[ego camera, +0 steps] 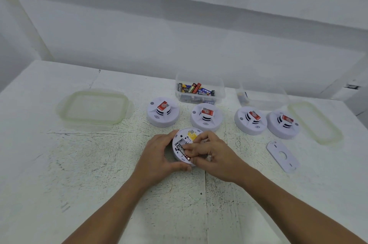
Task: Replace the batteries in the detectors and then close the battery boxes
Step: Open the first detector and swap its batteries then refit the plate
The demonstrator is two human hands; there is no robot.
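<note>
Flipped-over detector sits mid-table, right btwn both hands. Left hand is cupped round its rim, right hand pinching a battery in the open bay. Scuffed white table, plain white wall behind. Battery reads EVEREADY, same as some in the clear tub further back.

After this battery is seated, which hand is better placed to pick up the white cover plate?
Probably the right hand, now holding the battery: the cover plate lies on the table to its right, while the left hand grips the open detector, steadying it.
</note>
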